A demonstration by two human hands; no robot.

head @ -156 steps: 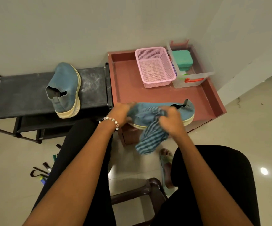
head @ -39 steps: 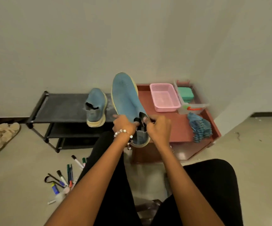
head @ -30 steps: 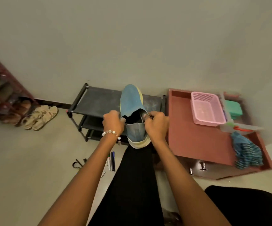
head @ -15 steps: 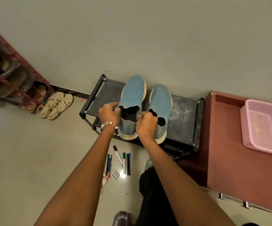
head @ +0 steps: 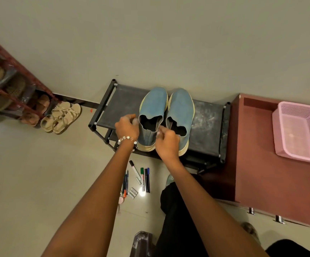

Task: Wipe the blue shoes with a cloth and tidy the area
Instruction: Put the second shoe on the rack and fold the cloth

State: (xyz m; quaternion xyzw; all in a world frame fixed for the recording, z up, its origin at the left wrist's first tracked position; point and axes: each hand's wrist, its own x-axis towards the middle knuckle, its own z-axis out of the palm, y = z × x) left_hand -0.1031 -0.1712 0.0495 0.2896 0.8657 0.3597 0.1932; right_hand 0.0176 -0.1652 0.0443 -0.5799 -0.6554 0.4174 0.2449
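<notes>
Black trousers are showing nearest. Beyond, the left hand (head: 127,127) and right hand (head: 167,143) are pinching the left blue shoe (head: 152,115) beside its mate (head: 181,115) on the black rack (head: 206,127); farther right, a pink basket (head: 299,132) is sitting on the red cabinet (head: 261,173), contents unclear.

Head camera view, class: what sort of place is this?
Probably a home entryway or shoe corner: blue shoes sit on a black shoe rack, sandals lie by another shoe rack, beside a tiled floor.
</notes>
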